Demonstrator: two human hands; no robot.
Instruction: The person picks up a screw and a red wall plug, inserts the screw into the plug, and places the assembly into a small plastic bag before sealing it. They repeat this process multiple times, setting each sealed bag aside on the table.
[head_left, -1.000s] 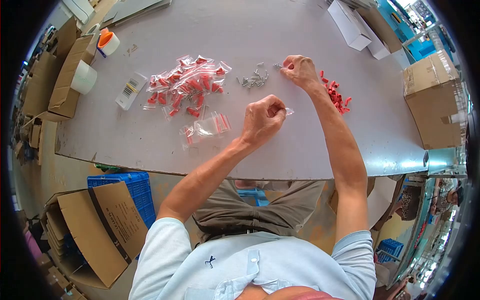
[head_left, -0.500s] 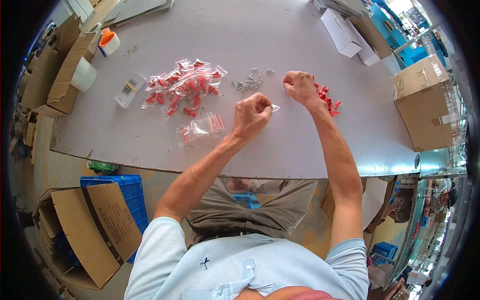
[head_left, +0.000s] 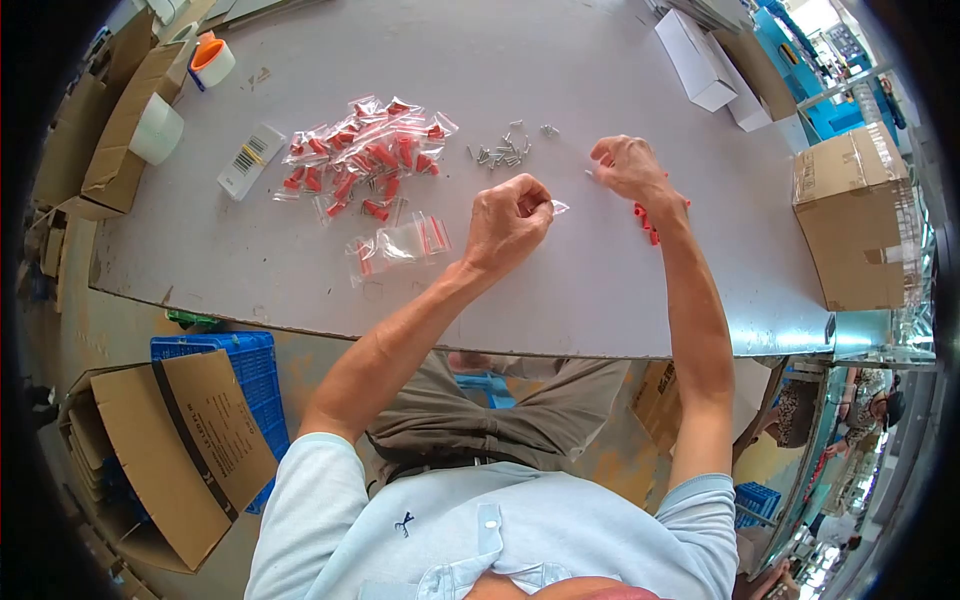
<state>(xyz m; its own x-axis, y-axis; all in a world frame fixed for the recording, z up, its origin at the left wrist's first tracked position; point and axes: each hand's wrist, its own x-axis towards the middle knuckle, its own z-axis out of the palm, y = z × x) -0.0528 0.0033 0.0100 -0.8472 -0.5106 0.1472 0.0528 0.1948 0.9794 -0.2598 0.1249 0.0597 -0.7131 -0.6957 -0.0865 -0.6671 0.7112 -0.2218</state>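
Note:
My left hand (head_left: pixel 508 222) is closed in a pinch on a small clear plastic bag (head_left: pixel 560 207), whose end sticks out past the fingertips. To its right, my right hand (head_left: pixel 628 168) is over the table, fingers bent, with a small pale piece at the fingertips that I cannot make out. Red plastic pieces (head_left: pixel 654 236) lie beside and partly under my right wrist. Small metal screws (head_left: pixel 505 150) lie beyond my left hand. A pile of filled clear bags (head_left: pixel 370 150) with red pieces sits to the left, with empty zip bags (head_left: pixel 405 243) nearer me.
On the grey table (head_left: pixel 330 50) are a labelled white box (head_left: pixel 250 160), tape rolls (head_left: pixel 212 62) and white boxes (head_left: pixel 697 62) at the back right. Cardboard boxes stand left and right (head_left: pixel 855 220). Below left is a blue crate (head_left: pixel 260 380). People are visible at the far right.
My right hand has moved right, over the red pieces, and its fingers have loosened somewhat. My left hand still pinches the bag. The whole view has shifted slightly.

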